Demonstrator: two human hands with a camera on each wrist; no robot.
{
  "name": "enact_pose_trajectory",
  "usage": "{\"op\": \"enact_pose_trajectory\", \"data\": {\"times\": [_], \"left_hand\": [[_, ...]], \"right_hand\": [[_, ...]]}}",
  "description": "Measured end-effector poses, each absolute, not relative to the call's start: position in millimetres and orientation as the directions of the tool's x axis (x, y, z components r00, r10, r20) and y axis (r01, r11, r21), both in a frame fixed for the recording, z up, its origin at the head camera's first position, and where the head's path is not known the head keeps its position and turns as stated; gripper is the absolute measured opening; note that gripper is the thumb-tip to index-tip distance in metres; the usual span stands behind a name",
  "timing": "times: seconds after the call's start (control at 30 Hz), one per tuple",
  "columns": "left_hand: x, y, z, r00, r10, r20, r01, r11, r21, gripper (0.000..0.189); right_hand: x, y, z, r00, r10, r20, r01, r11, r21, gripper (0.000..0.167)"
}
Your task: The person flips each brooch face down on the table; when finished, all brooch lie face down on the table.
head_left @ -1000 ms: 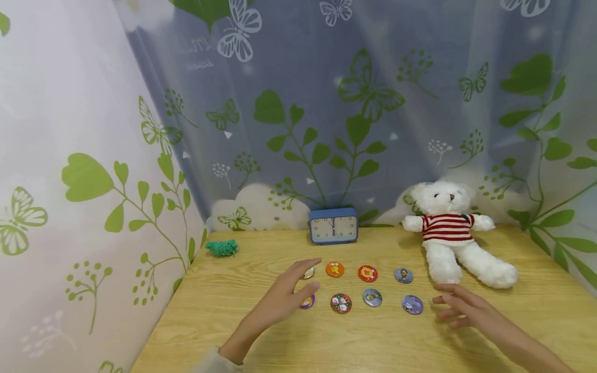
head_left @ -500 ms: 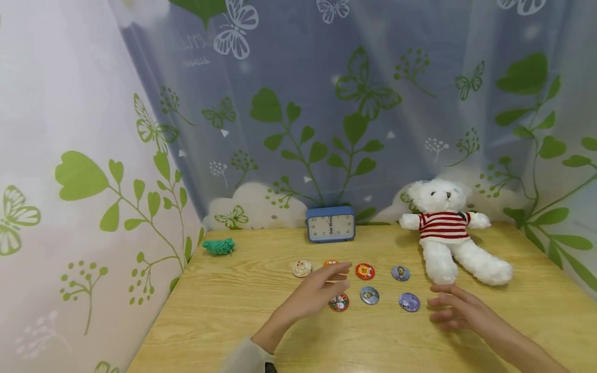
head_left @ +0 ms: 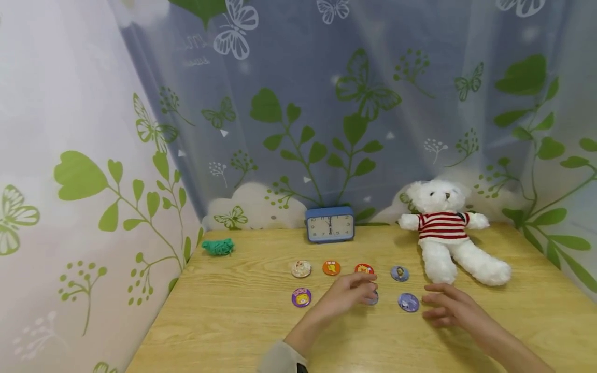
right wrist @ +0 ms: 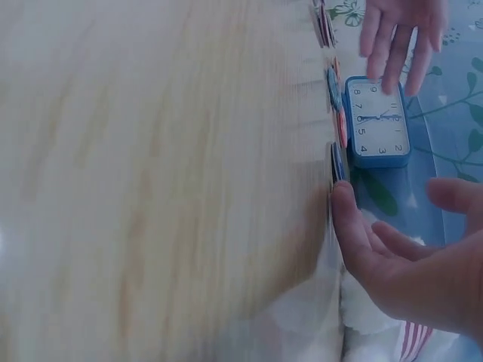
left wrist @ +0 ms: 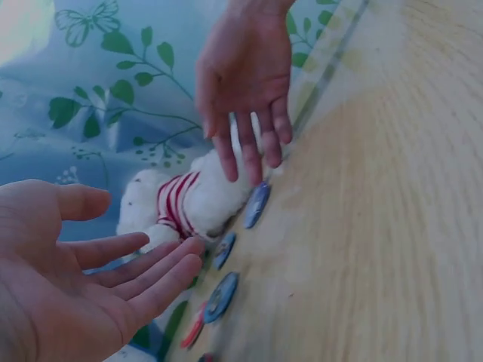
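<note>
Several round button badges lie in two rows on the wooden table. My left hand point(head_left: 346, 297), palm facing inward and fingers loosely extended, hovers over the front row and holds nothing. It partly covers a grey-blue badge point(head_left: 373, 299) and the lower edge of a red badge point(head_left: 364, 268). To its left lie a purple-rimmed bear badge point(head_left: 301, 297), a cream badge point(head_left: 301, 269) and an orange badge point(head_left: 331, 268). My right hand point(head_left: 457, 309), also holding nothing, is beside a lavender badge point(head_left: 408, 302), fingers pointing left. A blue portrait badge point(head_left: 399, 273) lies behind that one.
A blue clock point(head_left: 330, 225) stands at the back of the table point(head_left: 224, 321). At the back right sits a white teddy bear point(head_left: 443, 228) in a striped shirt, its legs reaching toward my right hand. A green bundle point(head_left: 218, 247) lies at the back left. Patterned curtains point(head_left: 298, 103) enclose the table.
My left hand has moved right along the badges, uncovering the cream, orange and purple-rimmed ones and hiding the red-and-green one. My right hand has barely moved. The badges stay in place.
</note>
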State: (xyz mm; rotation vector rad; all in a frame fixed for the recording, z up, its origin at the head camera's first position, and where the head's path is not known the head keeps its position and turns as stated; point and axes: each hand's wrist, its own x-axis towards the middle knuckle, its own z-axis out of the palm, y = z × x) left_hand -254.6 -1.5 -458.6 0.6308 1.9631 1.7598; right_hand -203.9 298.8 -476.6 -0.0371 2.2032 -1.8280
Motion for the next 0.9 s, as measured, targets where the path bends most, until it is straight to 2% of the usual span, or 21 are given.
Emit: {"op": "enact_pose_trajectory", "data": {"times": [0.23, 0.53, 0.9], "left_hand": [[-253, 28, -468, -0.798, 0.597, -0.084, -0.029, 0.100, 0.995, 0.044], [-243, 61, -474, -0.877, 0.458, -0.148, -0.054, 0.212, 0.976, 0.037], [-237, 82, -479, -0.936, 0.334, -0.114, -0.042, 0.217, 0.975, 0.026]], "right_hand": [[-212, 289, -475, -0.961, -0.119, -0.248, 0.216, 0.232, -0.949, 0.059], [-213, 282, -473, -0.964, -0.083, -0.254, 0.224, 0.267, -0.937, 0.063], [-214, 280, -485, -0.977, -0.122, -0.173, 0.137, 0.255, -0.957, 0.056]]}}
